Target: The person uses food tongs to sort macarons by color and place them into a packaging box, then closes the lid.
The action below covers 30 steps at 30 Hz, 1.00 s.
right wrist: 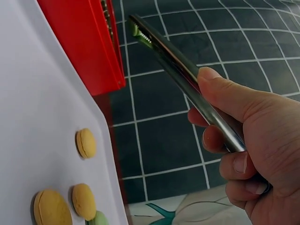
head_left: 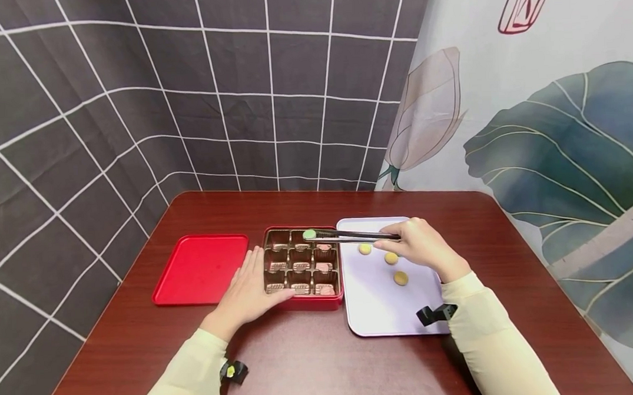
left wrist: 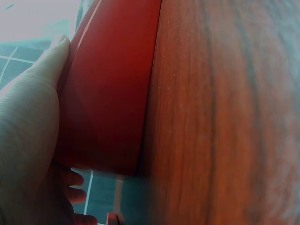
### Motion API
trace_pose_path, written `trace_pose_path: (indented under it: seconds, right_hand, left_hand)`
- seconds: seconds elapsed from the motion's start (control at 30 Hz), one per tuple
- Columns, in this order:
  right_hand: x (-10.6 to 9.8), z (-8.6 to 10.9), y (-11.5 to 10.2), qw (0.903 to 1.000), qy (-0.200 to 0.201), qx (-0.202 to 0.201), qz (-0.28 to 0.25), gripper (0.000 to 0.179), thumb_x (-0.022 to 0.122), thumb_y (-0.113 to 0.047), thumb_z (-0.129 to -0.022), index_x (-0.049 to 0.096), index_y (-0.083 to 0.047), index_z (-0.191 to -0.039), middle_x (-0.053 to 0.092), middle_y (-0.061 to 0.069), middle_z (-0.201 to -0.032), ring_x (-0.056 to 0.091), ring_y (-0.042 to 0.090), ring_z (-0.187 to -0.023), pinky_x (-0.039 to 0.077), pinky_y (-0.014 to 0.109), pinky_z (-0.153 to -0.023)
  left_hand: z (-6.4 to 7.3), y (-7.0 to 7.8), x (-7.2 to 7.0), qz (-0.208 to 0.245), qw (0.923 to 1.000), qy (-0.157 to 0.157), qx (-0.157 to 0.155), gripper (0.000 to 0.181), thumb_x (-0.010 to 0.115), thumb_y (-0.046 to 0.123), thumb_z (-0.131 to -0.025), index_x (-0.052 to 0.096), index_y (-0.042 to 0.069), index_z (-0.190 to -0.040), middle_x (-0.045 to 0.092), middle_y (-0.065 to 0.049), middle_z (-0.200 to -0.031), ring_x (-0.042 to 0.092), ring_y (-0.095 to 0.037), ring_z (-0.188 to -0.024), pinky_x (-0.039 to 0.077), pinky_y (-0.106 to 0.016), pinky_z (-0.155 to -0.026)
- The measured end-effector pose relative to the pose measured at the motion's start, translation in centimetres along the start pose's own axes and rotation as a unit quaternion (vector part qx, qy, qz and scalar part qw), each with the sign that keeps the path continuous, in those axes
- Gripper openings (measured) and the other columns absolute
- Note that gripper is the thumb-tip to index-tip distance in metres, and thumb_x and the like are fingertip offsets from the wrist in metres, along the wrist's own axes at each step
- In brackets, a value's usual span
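Note:
My right hand [head_left: 416, 246] grips metal tongs [head_left: 350, 236], whose tips pinch a green macaron [head_left: 309, 235]. Tongs and macaron are above the back row of a red box [head_left: 313, 304] fitted with a brown divided insert. Pale or pinkish pieces show in the compartments; what they are I cannot tell. Against the box's front left corner rests my left hand [head_left: 246, 292], fingers straight along the left side and thumb along the front rim. In the right wrist view, the green macaron [right wrist: 134, 29] sits between the tong tips, clear of the box wall.
A white tray [head_left: 375, 318] adjoins the box on the right, holding yellow macarons [head_left: 401, 278] and a green one [right wrist: 99, 219] partly hidden. A flat red lid [head_left: 205, 270] lies to the left. A tiled-pattern cloth [head_left: 244, 118] hangs behind the wooden table [head_left: 308, 363].

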State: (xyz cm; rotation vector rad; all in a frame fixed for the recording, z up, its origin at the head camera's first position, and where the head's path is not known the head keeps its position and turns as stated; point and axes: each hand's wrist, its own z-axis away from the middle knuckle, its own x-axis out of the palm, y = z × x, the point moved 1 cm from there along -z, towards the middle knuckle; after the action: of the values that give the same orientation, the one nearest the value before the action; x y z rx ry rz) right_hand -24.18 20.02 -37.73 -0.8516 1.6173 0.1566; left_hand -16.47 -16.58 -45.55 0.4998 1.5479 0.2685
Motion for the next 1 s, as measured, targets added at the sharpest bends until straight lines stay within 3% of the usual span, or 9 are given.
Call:
trace_pose_path:
  seconds: [0.27,0.37,0.5,0.73,1.0]
  right_hand:
    - [0.8,-1.6,-0.1,0.9996,-0.027,0.001,0.002,0.023,0.073,-0.041,-0.084,0.076,-0.019,-0.092,0.055,-0.013,-0.059,0.042,0.004,-0.045,0.035,0.027,-0.048]
    - [1.0,-2.0,-0.2,0.9995,-0.030,0.001,0.005,0.026,0.074,-0.042,-0.083,0.077,-0.018,-0.093,0.059,-0.013,-0.062,0.044,0.004,-0.047,0.037,0.027,-0.050]
    - [1.1,-2.7,-0.3,0.9992,-0.035,-0.001,0.016,0.026,0.074,-0.044,-0.082,0.077,-0.019,-0.091,0.065,-0.015,-0.072,0.051,0.004,-0.054,0.043,0.027,-0.056]
    - [0.9,-3.9,-0.6,0.9972,-0.065,-0.002,0.038,0.024,0.070,-0.046,-0.085,0.076,-0.023,-0.088,0.066,-0.015,-0.072,0.055,0.007,-0.060,0.045,0.029,-0.059]
    - [0.6,-4.9,-0.9,0.9949,-0.080,-0.005,0.060,0.040,0.070,-0.048,-0.084,0.077,-0.013,-0.103,0.073,-0.002,-0.094,0.068,0.018,-0.086,0.054,0.037,-0.076]
  left_hand:
    - [0.0,0.0,0.1,-0.002,1.0000,0.000,0.000,0.120,0.062,0.074,-0.073,0.013,-0.001,-0.152,0.012,-0.019,-0.159,0.010,-0.034,-0.146,0.019,-0.056,-0.113]
    - [0.0,0.0,0.1,-0.002,1.0000,0.001,0.000,0.120,0.062,0.074,-0.073,0.013,-0.001,-0.152,0.011,-0.018,-0.159,0.010,-0.034,-0.146,0.019,-0.056,-0.112]
    - [0.0,-0.1,0.1,-0.002,1.0000,0.003,-0.001,0.120,0.062,0.074,-0.073,0.013,-0.001,-0.152,0.011,-0.018,-0.159,0.009,-0.033,-0.146,0.019,-0.056,-0.112]
    - [-0.1,-0.2,0.2,-0.004,1.0000,0.001,0.000,0.120,0.062,0.074,-0.073,0.012,-0.001,-0.153,0.012,-0.019,-0.159,0.009,-0.033,-0.146,0.019,-0.055,-0.113]
    - [-0.1,-0.1,0.1,0.000,1.0000,-0.002,-0.002,0.121,0.062,0.074,-0.073,0.011,-0.001,-0.153,0.011,-0.018,-0.159,0.009,-0.033,-0.146,0.018,-0.055,-0.113]
